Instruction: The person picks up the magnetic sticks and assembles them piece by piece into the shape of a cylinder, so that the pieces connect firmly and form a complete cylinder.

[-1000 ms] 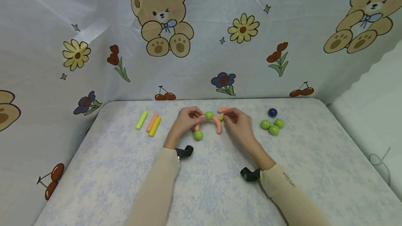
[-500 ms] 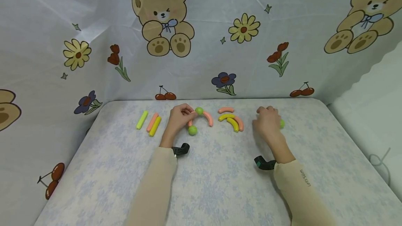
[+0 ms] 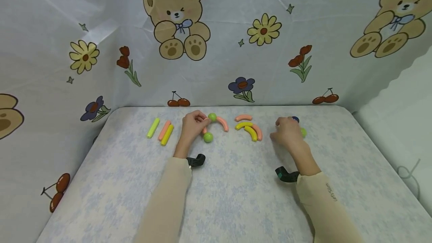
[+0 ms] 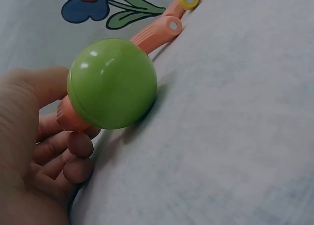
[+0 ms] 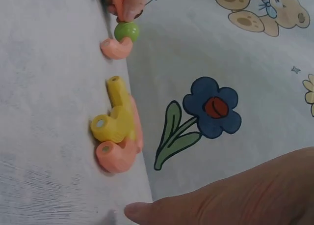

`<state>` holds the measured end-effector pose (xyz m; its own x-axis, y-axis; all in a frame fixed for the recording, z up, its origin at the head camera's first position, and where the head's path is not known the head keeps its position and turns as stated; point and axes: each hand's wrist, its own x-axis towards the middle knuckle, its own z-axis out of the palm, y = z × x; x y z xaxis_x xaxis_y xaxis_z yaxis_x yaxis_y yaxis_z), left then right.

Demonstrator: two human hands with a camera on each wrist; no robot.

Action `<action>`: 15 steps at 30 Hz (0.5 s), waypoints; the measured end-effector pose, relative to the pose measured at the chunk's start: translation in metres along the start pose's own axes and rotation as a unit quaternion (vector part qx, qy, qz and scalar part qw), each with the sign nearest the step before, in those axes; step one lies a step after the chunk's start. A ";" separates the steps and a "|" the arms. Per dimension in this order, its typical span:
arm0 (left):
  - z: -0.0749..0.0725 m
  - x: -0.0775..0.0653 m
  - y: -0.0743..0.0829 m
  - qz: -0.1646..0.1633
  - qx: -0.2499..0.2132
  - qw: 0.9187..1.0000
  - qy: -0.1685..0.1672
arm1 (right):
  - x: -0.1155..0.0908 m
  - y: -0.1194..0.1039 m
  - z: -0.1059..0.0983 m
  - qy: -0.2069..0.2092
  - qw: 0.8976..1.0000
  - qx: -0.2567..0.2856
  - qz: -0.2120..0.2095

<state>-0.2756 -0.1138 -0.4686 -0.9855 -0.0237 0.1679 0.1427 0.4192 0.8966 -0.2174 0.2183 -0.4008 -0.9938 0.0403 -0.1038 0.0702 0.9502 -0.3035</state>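
My left hand (image 3: 191, 126) pinches a curved pink magnetic rod (image 4: 71, 116) between thumb and fingers. That rod links two green balls: the far ball (image 3: 212, 117) and the near ball (image 3: 208, 137). Another curved pink rod (image 3: 222, 123) runs right from the far ball. Over at the right, my right hand (image 3: 289, 134) is down among the loose balls, its palm side hidden. A green ball (image 3: 303, 132) and a dark blue ball (image 3: 295, 119) peek out beside it. In the right wrist view only one digit (image 5: 196, 205) shows, with no ball visible against it.
Between the hands lie loose curved rods: a yellow rod (image 3: 243, 125), another yellow rod (image 3: 251, 133), a pink rod (image 3: 243, 117) and another pink rod (image 3: 258, 132). Left of the left hand lie straight green (image 3: 153, 128), pink (image 3: 164, 130) and yellow (image 3: 167, 135) rods. A patterned cloth (image 3: 222, 70) hangs behind the table.
My right hand has left the curved rods and moved right to the loose balls. My left hand has shifted a little left and away, carrying the joined rods and balls along.
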 end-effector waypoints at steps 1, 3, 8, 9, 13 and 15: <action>0.000 0.000 0.000 0.001 0.000 1.000 0.001 | -0.001 -0.001 -0.003 -0.013 1.000 0.001 -0.001; 0.001 0.000 0.001 0.004 -0.002 1.000 0.001 | -0.001 -0.003 -0.010 -0.043 0.999 -0.002 0.005; 0.001 0.001 0.002 -0.001 -0.003 1.000 0.000 | -0.001 -0.005 -0.017 -0.120 0.992 -0.019 0.025; 0.000 0.001 0.001 -0.003 -0.002 1.000 0.000 | -0.001 -0.006 -0.018 -0.130 0.991 -0.021 0.024; -0.001 0.002 0.001 -0.005 0.000 1.000 0.000 | -0.006 -0.008 -0.029 -0.151 0.988 -0.012 0.002; -0.001 0.003 0.002 -0.003 -0.001 1.000 0.000 | -0.011 -0.006 -0.040 -0.159 0.987 -0.014 -0.009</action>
<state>-0.2787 -0.1142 -0.4662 -0.9863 -0.0262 0.1627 0.1371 0.4175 0.8983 -0.2106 0.2246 -0.3599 -0.9169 -0.0708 -0.3929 0.0470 0.9582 -0.2824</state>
